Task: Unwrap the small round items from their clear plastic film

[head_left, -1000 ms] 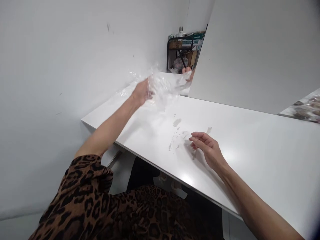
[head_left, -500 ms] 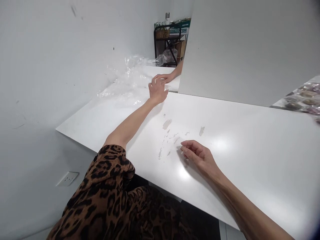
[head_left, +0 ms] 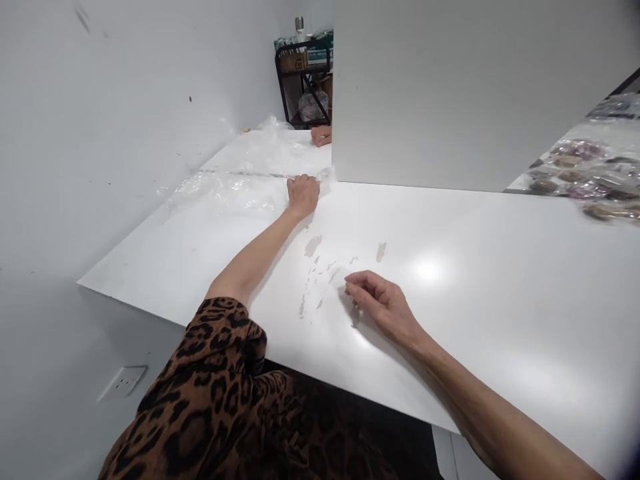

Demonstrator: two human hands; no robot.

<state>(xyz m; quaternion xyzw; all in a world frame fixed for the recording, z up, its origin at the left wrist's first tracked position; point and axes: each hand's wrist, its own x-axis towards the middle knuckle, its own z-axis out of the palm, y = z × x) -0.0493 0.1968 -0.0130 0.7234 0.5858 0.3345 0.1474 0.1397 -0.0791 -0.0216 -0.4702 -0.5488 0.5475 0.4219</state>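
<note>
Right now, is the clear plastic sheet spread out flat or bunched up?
Mostly spread out: the plastic sheet lies wrinkled across the table, and the left hand presses its near edge.

Your white table (head_left: 500, 280) has clear plastic wrap (head_left: 235, 187) lying flat at its far end and small scraps (head_left: 320, 267) in the middle.

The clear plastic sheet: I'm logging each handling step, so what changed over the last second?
The left hand brought the clear plastic sheet down from mid-air and now presses it flat on the white table. Another person's hand drew back behind the divider. The right hand stayed resting, curled, holding nothing.
</note>
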